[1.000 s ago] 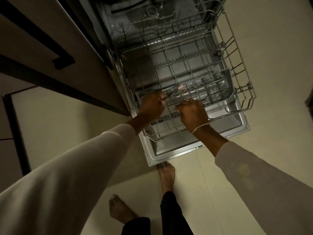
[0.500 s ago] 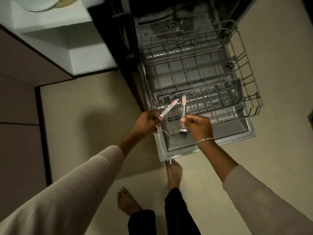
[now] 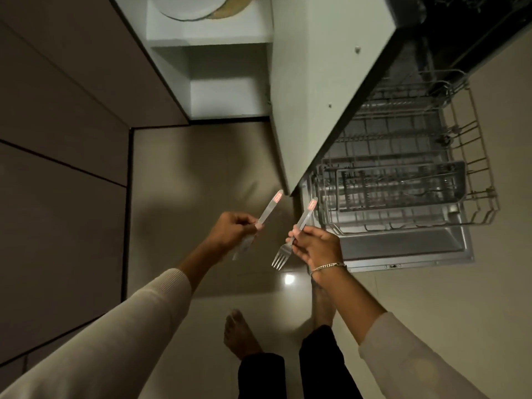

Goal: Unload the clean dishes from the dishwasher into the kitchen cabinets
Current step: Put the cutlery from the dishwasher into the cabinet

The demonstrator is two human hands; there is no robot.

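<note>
Pinching a slim, flat stainless-steel table knife (image 3: 269,210) low on its shaft, pink label at the upper end, the left hand (image 3: 233,231) has its fingers curled round it. The right hand (image 3: 313,246), with a silver chain bracelet (image 3: 328,266) at the wrist, grips a polished steel fork (image 3: 280,254) by the neck, tines down, pink-labelled handle up. Both pieces hang in the air over glossy beige floor tiles (image 3: 201,174), just left of the pulled-out grey wire dishwasher rack (image 3: 475,156) with its slotted grey plastic cutlery basket (image 3: 403,182); beyond stands an open white cabinet (image 3: 227,90), smooth-shelved, with a round pale plate (image 3: 187,7) on its upper shelf.
</note>
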